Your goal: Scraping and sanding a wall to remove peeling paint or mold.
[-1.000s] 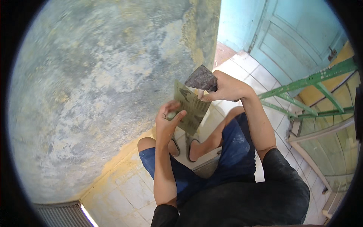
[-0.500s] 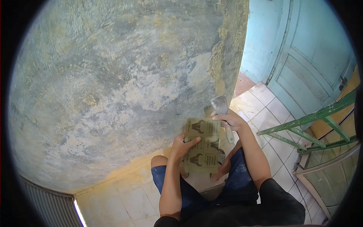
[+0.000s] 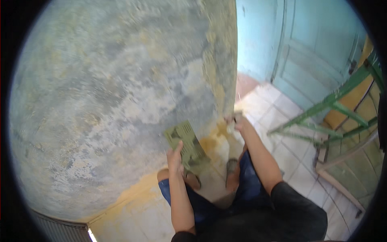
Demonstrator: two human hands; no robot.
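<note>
My left hand (image 3: 175, 160) grips an olive-green printed sheet of sandpaper (image 3: 188, 142) by its lower left side, thumb on top. The sheet is tilted in front of the wall. To the right, my closed right hand (image 3: 240, 124) holds a scraper (image 3: 237, 114), which is smeared by motion and mostly hidden by the fingers. The two hands are apart. Before them stands a patchy grey wall (image 3: 121, 88) with yellowish rough plaster near its right edge.
A green ladder-like frame (image 3: 322, 107) leans in from the right, by a pale blue door (image 3: 314, 56). White floor tiles (image 3: 288, 135) run beneath. My feet (image 3: 231, 177) are below the hands. A corrugated panel (image 3: 56, 230) is at lower left.
My hands have moved apart. The left has carried the sandpaper left and tilted it; the right, with the scraper, no longer touches it. The view has shifted, and the wall appears farther left.
</note>
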